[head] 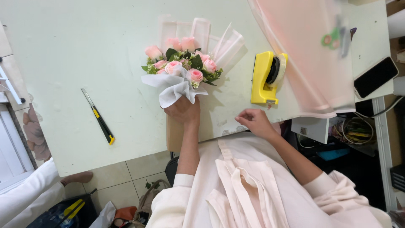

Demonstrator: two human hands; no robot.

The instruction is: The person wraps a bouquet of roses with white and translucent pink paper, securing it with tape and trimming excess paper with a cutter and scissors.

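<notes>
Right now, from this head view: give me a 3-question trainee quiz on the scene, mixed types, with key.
1. True or false: the left hand holds the pink rose bouquet in white wrapping paper by its base.
2. What lies nearest the right hand? A) yellow tape dispenser B) black and yellow utility knife C) black phone
3. Fill in: the utility knife lies on the pale green table to the ____ of the bouquet in the picture.

Key: 1 true; 2 A; 3 left
</notes>
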